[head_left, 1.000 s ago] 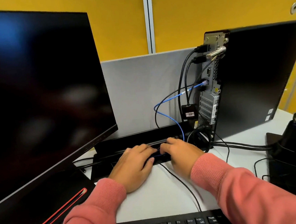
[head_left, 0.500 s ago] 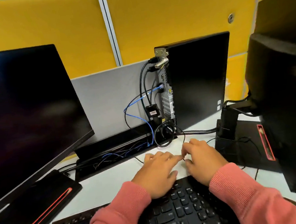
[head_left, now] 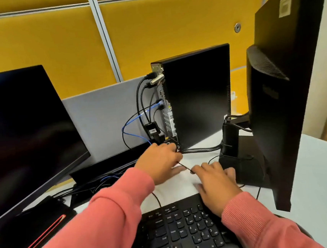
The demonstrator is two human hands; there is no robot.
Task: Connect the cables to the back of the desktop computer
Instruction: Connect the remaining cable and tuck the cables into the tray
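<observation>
A thin black cable runs across the white worktop from the foot of the upright black desktop computer at twelve o'clock. The left hand pinches it near the plug, fingers curled; the right hand rests with fingers spread. The cable looks light and limp, best held by its stiff plug

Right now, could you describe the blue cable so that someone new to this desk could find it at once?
Find the black desktop computer standing upright between the two monitors, its back panel facing left. Several cables plug into that panel; the blue cable enters about halfway down and loops left towards the desk. It is the only blue lead there; the others are black.
</observation>
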